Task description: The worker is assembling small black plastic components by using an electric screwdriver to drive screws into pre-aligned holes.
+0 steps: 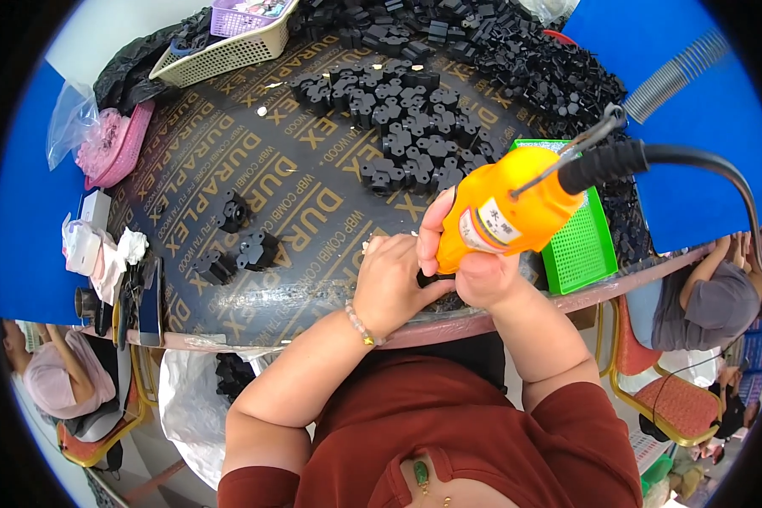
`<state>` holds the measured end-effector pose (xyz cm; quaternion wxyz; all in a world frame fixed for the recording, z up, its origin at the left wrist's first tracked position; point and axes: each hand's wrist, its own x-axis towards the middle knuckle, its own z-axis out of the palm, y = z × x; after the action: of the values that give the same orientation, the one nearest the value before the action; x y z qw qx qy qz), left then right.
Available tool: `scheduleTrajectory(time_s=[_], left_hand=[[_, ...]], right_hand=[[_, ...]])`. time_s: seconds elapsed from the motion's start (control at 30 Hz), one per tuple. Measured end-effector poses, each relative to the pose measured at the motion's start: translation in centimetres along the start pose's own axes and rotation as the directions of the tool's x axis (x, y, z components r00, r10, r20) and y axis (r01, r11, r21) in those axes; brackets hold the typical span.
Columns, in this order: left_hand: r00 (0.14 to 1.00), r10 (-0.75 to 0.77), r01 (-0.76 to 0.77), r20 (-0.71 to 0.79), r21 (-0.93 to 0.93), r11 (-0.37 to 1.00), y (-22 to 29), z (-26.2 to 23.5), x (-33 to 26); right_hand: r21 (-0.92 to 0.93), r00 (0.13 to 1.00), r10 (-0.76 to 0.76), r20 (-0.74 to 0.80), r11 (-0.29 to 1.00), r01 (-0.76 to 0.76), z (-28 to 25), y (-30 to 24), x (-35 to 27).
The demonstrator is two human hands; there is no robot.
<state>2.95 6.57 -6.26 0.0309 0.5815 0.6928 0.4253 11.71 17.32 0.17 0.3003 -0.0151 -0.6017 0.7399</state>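
Observation:
My right hand [483, 275] is wrapped round the body of an orange corded electric screwdriver [525, 199], its cable end up and its tip hidden below. Close beside it, my left hand [394, 279] has its fingers curled over a black plastic part [426, 277]. Only a sliver of that part shows between the two hands. A few black plastic housings [256, 251] stand apart on the table to the left. Beyond my hands, a large group of similar black housings [419, 157] is spread over the dark printed tabletop [305, 173].
A coil spring [673, 76] and black cable [711, 157] run to the screwdriver from the right. A green basket [597, 254] stands beside my right hand. Small black parts [559, 80] are heaped behind. Pink basket [127, 152], cream basket [229, 59] and phone [151, 300] lie left. Other people sit either side.

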Motion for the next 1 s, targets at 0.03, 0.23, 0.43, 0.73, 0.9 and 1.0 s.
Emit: scheduleTrajectory(time_s=[0.03,0.23,0.43,0.73,0.9,1.0], left_hand=[[0.999,-0.024,0.024,0.025,0.009,1.000,0.1,-0.1,-0.1],[0.998,-0.016,0.018,0.060,-0.019,1.000,0.1,-0.1,-0.3],[0.986,0.028,-0.040,-0.165,-0.070,0.997,0.4,-0.6,0.0],[0.970,0.014,-0.046,-0.242,-0.131,0.990,0.3,-0.5,0.0],[0.994,-0.064,0.068,-0.091,0.040,0.997,0.6,-1.8,0.2],[0.987,-0.161,0.138,0.020,0.412,0.901,-0.4,-4.2,0.2]], right_hand=[[-0.002,1.000,-0.017,-0.009,1.000,0.017,0.1,0.1,0.0],[0.058,0.999,0.037,0.003,0.998,-0.037,-0.2,-0.4,-0.2],[0.116,0.822,-0.565,0.072,0.823,0.555,-2.7,-5.2,-1.2],[-0.143,0.833,-0.531,-0.156,0.846,0.513,-6.5,-5.9,-4.2],[-0.175,0.848,-0.494,-0.191,0.867,0.466,-7.4,-5.3,-5.3],[-0.230,0.848,-0.487,-0.208,0.868,0.441,-8.5,-5.8,-5.9]])
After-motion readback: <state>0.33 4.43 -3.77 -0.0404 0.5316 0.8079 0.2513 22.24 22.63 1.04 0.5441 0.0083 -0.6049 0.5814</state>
